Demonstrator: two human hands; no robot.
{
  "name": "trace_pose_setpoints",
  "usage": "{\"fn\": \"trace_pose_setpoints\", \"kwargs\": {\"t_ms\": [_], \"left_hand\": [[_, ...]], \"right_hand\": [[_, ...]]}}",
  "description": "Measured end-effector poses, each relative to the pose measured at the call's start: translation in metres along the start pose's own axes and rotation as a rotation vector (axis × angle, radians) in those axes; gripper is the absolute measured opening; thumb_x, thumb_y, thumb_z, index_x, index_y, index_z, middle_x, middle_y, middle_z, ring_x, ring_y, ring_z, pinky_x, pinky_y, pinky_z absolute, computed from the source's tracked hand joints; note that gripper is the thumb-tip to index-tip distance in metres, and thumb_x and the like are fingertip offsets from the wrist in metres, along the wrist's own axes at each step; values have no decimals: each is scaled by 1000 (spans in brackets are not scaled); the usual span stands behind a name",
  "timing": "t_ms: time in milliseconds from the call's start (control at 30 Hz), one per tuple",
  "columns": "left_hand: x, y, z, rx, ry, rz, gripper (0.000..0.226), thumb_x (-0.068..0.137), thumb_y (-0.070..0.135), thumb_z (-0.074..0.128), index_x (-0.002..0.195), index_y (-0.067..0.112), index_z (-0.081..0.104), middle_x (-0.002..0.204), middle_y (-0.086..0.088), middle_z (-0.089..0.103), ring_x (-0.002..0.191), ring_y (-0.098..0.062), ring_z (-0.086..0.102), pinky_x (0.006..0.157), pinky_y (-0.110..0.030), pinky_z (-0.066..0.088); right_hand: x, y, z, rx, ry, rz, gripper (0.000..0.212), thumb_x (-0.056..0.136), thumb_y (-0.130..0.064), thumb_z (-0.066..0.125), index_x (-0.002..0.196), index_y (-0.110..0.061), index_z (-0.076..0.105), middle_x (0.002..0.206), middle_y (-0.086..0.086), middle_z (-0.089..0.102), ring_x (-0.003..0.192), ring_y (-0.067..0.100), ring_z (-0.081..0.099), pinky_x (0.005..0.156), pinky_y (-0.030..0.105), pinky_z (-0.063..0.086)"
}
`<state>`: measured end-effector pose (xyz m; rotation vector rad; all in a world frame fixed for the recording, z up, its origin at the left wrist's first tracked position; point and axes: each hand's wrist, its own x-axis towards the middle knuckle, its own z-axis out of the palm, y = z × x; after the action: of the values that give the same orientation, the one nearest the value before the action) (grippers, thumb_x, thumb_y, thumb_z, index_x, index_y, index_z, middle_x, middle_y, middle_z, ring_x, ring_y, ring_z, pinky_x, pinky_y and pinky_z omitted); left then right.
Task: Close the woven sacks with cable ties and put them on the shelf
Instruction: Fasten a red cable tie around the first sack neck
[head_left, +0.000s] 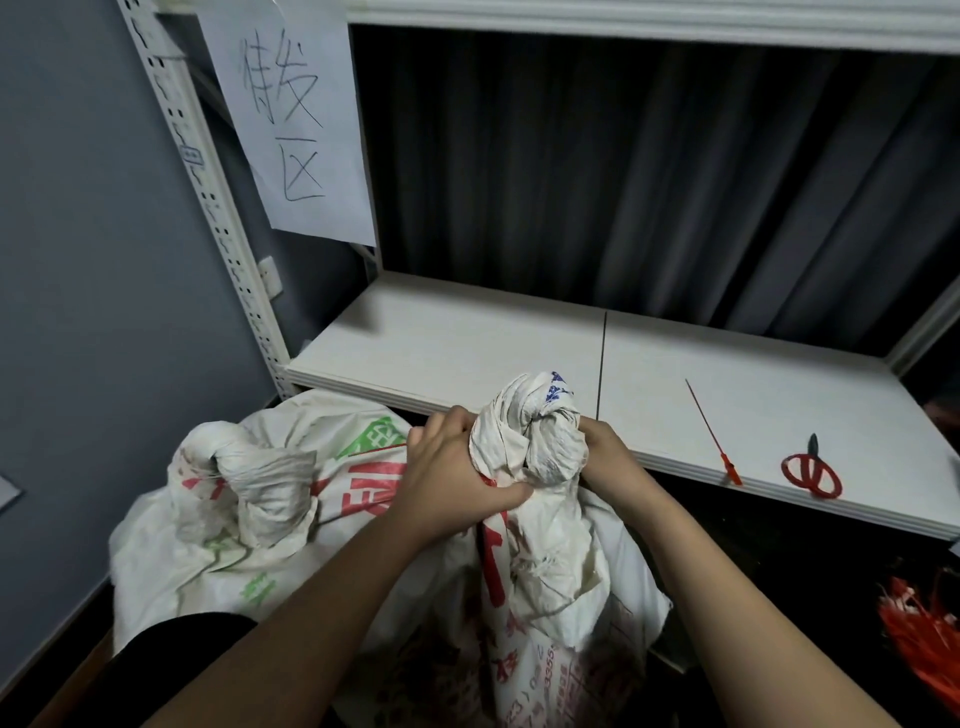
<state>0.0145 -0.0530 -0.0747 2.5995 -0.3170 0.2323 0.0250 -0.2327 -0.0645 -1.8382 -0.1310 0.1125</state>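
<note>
A white woven sack (550, 587) with red print stands in front of me, its mouth gathered into a twisted neck (530, 431). My left hand (452, 478) grips the neck from the left, thumb across its base. My right hand (605, 452) holds it from the right, partly hidden behind the bunched fabric. A second white sack (244, 499) with green and red print lies to the left, its top bunched. A red cable tie (711, 434) lies on the white shelf board (467, 343), apart from both hands.
Red-handled scissors (811, 470) lie on the shelf near its front right edge. A bundle of red ties (919, 629) sits low at the right. A paper sign (296, 119) hangs on the shelf's left post (208, 171). Dark curtain behind the shelf.
</note>
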Motion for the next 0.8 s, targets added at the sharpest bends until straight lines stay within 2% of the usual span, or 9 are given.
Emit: {"fn": "trace_pose_setpoints", "kwargs": {"t_ms": [100,200,333,367,467,600,667,700,800], "left_hand": [[0,-2,-1,-25,-38,10,76,53,73,49,115,30,53,101,7,41,111,-18,45,96,-30,33],[1,-2,-4,-172,-63,-32,72,59,58,71,116,22,47,105,5,41,108,-20,52,92,-36,44],[2,-2,-7,-302,-68,-77,68,63,39,81,111,16,40,110,2,44,106,-17,50,88,-36,46],[2,-1,-7,-325,-62,-84,67,62,38,82,111,16,41,110,1,46,106,-16,50,88,-36,46],[5,-5,-1,-353,-55,-121,67,60,44,78,113,17,47,109,1,50,106,-14,50,88,-34,46],[12,-14,10,-271,-63,-80,55,63,55,64,105,20,58,99,2,60,101,-20,57,86,-41,49],[13,-15,12,-265,-53,-46,52,64,53,60,105,20,59,101,-1,61,102,-22,57,87,-41,48],[12,-15,12,-274,-45,-38,50,64,51,60,104,20,59,101,-1,62,102,-23,57,86,-40,48],[13,-18,12,-327,-58,-53,44,64,43,64,101,21,60,101,-1,63,101,-21,59,84,-39,50]], "right_hand": [[1,1,2,21,30,-29,31,85,14,55,88,-15,66,83,-8,65,64,-17,58,64,4,45],[1,4,3,-55,78,-53,31,84,11,58,91,-18,66,87,-5,67,69,-16,58,67,5,45],[0,7,8,-242,195,-110,31,84,6,58,89,-24,63,93,0,63,84,10,58,69,9,41],[-1,8,10,-321,230,-143,26,85,4,57,89,-20,64,91,0,59,84,15,57,67,10,39],[-11,2,12,-715,329,-191,12,93,-14,51,97,-11,61,92,5,52,82,30,57,63,31,36],[-22,-16,9,-1081,164,-130,19,97,-17,36,110,-10,48,101,16,63,92,38,60,64,37,32],[-27,-22,5,-1061,63,-87,19,99,-17,34,113,-11,45,104,19,64,96,38,59,65,36,31],[-30,-25,3,-953,31,-62,16,100,-18,34,110,-13,46,104,17,64,97,36,58,66,35,30],[-36,-33,0,-405,-53,51,19,94,-15,39,85,-26,51,80,-12,62,84,17,56,62,24,34]]}}
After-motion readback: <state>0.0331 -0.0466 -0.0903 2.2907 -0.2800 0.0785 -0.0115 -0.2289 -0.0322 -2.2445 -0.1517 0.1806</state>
